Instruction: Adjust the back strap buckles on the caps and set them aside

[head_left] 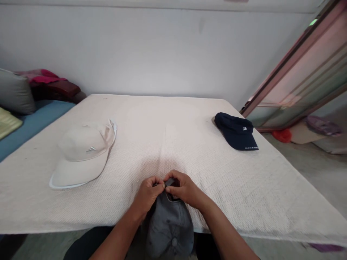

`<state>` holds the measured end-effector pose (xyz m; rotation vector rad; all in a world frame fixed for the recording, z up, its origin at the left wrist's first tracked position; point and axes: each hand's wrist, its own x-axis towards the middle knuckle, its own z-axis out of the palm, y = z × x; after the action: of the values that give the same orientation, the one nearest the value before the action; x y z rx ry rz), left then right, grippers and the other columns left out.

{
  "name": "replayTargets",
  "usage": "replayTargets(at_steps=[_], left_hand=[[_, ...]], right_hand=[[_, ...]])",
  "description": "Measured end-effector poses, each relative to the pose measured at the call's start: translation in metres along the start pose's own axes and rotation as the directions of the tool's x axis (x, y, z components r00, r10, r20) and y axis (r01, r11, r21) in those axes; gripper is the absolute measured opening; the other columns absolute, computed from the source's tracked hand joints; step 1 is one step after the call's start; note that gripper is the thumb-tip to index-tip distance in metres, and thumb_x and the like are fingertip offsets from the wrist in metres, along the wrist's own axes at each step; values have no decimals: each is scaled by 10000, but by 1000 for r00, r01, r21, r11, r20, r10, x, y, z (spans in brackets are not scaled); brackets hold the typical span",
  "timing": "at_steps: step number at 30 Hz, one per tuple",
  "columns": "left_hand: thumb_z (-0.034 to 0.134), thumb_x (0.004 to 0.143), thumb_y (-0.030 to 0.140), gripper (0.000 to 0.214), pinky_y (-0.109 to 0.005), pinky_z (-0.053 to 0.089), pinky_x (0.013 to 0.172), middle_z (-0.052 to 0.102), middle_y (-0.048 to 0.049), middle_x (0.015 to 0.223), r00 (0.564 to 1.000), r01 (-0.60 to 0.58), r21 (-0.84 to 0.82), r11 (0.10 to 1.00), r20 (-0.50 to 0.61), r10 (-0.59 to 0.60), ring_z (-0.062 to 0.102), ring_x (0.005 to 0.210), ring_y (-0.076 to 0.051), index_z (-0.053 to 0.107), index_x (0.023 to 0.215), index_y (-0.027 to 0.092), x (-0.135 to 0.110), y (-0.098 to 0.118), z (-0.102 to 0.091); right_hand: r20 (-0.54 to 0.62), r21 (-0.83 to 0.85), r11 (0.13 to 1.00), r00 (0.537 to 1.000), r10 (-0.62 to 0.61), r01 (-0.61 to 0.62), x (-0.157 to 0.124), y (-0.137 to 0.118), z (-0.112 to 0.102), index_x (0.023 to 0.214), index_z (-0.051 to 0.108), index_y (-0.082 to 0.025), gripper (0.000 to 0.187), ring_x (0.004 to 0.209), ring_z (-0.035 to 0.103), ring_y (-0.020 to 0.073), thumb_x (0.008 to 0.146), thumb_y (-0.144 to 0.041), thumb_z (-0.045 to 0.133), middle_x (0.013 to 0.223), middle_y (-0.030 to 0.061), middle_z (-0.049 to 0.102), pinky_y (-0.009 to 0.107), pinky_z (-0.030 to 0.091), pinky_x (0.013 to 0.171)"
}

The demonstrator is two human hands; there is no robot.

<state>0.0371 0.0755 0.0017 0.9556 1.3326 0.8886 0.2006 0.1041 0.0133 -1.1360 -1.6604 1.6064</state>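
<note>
A dark grey baseball cap [172, 225] hangs at the table's near edge, its back opening and strap turned up toward me. My left hand [150, 191] pinches the left part of the strap between thumb and fingers. On the other side, my right hand [183, 188] grips the adjuster strap [169, 182], thumb and forefinger closed on it. The two hands almost touch at the fingertips. Whether the strap is fastened is hidden by the fingers. The cap's brim is out of sight.
A beige cap [81, 148] lies to the left on the cloth-covered table [162, 119]. Toward the far right edge sits a navy cap [234, 130] with white lettering. A blue seat with cushions [16, 92] adjoins on the left; a wall [162, 50] stands behind.
</note>
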Motion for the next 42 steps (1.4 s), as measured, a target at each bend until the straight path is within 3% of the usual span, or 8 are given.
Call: replayTargets(at_steps=[11,22,32,38,42], left_hand=[[643,648,235,149,-222,320,510,513,29,559,994,102,-156,982,63,-93,438,513,-98,517,608,167,-5,2,4],[626,648,192,111,-207,310,487,499,40,555,987,145,-199,969,97,-128,422,494,-82,522,619,166,-8,-1,3],[602,630,170,112,-203,291,453,462,55,483,966,246,-432,868,182,-184,395,430,-70,510,567,160,-9,5,6],[597,663,175,58,-216,355,515,539,24,554,980,179,-445,878,164,-117,481,514,-96,579,622,137,-9,3,3],[639,664,203,79,-226,363,500,565,17,542,965,248,-428,869,185,-184,491,480,-100,595,667,138,-9,3,3]], right_hand=[[51,-58,998,999,7,-4,-3,-3,-4,863,606,-195,219,621,494,93,672,-90,623,729,-18,575,192,400,556],[69,-79,997,998,3,2,-2,-5,-4,831,594,-189,220,615,494,89,643,-80,625,730,-23,572,190,394,552],[82,1,1000,997,-5,5,-1,0,-5,838,594,-188,214,649,498,99,647,-115,658,731,-25,568,197,404,572],[91,41,999,996,-20,16,-2,2,-5,856,599,-187,208,691,524,108,666,-126,661,796,-9,600,207,413,601],[74,-13,1000,997,-22,23,-3,1,-5,846,599,-190,211,655,496,97,660,-111,662,747,-25,578,198,394,582]])
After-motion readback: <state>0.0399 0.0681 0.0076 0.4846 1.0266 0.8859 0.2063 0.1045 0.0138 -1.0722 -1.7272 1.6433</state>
